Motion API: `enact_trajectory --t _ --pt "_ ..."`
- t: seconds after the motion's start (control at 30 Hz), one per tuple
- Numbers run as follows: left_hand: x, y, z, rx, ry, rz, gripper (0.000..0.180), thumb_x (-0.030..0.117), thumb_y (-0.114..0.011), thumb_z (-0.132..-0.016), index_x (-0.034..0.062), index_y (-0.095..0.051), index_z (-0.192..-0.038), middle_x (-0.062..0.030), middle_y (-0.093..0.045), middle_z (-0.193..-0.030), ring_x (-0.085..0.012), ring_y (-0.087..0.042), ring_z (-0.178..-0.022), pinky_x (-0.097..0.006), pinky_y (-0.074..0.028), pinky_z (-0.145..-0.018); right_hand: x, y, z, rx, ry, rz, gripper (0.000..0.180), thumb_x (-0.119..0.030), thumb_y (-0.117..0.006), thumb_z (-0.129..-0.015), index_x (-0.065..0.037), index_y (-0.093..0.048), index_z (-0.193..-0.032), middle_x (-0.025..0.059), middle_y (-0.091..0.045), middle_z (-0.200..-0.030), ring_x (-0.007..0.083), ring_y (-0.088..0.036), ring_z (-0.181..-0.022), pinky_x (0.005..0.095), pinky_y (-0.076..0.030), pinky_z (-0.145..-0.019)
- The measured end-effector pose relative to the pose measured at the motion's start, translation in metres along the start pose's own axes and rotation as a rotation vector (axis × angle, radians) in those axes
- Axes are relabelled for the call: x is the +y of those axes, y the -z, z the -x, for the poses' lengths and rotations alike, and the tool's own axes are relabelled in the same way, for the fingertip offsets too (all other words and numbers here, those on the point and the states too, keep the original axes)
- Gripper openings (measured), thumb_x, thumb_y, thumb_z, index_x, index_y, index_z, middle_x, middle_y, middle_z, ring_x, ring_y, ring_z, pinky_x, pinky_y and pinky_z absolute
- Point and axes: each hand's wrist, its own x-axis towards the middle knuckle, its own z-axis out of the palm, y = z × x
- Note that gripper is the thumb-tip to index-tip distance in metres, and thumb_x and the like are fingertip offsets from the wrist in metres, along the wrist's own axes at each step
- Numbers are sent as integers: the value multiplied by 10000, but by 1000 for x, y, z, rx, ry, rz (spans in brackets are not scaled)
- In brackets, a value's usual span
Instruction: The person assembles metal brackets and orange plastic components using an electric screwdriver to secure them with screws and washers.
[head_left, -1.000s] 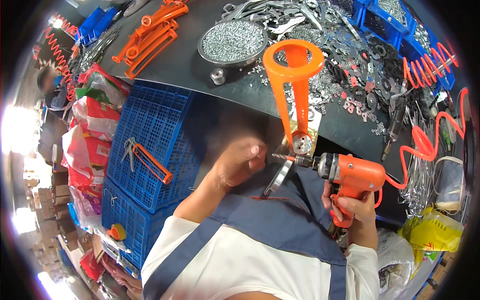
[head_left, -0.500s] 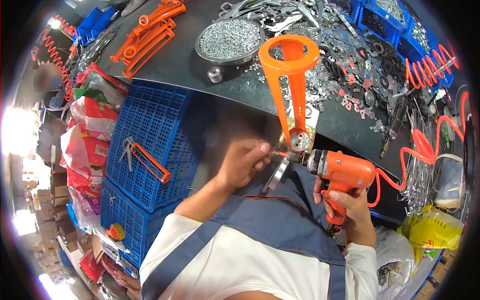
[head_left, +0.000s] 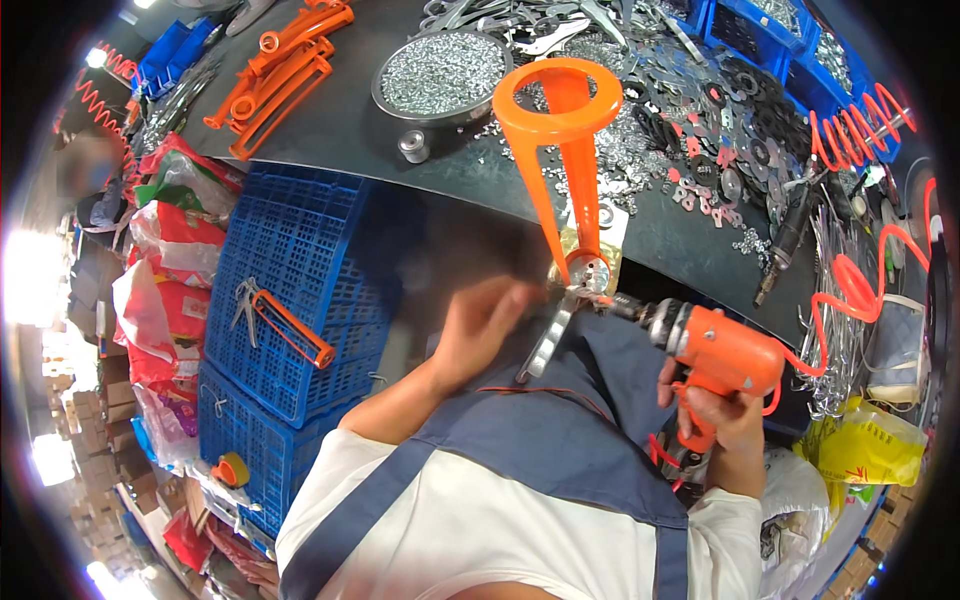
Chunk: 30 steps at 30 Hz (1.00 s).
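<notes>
My right hand (head_left: 722, 412) is wrapped around the grip of an orange pistol-shaped power driver (head_left: 728, 352). The driver's bit end points left, close to the lower end of an orange caulking gun frame (head_left: 583, 190). That frame stands up at the bench edge, its open ring on top and a round metal plate (head_left: 589, 272) at its base. A silver metal handle (head_left: 548, 345) slants down from the base over my apron. My left hand (head_left: 480, 325) is just left of the base; its fingers are smeared by motion, and whether they hold anything cannot be made out.
On the bench are a metal bowl (head_left: 378, 104) of small parts, a small metal cup (head_left: 413, 147), several orange frames (head_left: 285, 75) and heaps of metal pieces (head_left: 720, 150). Blue crates (head_left: 290, 260) stand at left, with a caulking gun (head_left: 292, 328) against them. A red hose (head_left: 850, 290) coils at right.
The driver in my right hand has moved right and slightly down, away from my left hand. My left hand's fingers have shifted and blurred. The whole view has shifted slightly.
</notes>
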Motion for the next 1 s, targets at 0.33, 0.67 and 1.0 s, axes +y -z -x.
enact_trajectory --t 0.33,0.67,1.0 --pt "-28 -16 -35 -94 -977 -887 316 107 -698 -755 109 -629 -1064 -29 -528 -605 -187 -560 -527 -331 -429 -451 -20 24 -31 -23 16 305 547 -37 -634 -814 6 -411 -1312 143 -620 -948 195 -647 -718 241 -498 -400" --pt "-35 -27 -49 -63 -947 -776 118 48 -612 -825 84 -622 -938 -31 -531 -583 -162 -537 -457 -327 -408 -414 -73 0 -65 -339 242 898 293 -66 -614 -761 13 -589 -1042 160 -633 -759 293 -632 -670 385 -509 -615" --pt "-39 -26 -44 -132 -822 -620 247 5 -621 -816 71 -666 -1049 -16 -536 -612 -145 -569 -479 -299 -416 -410 -94 -2 -87 -349 -133 1176 236 -47 -624 -756 7 -600 -984 139 -608 -845 219 -573 -724 323 -477 -701"
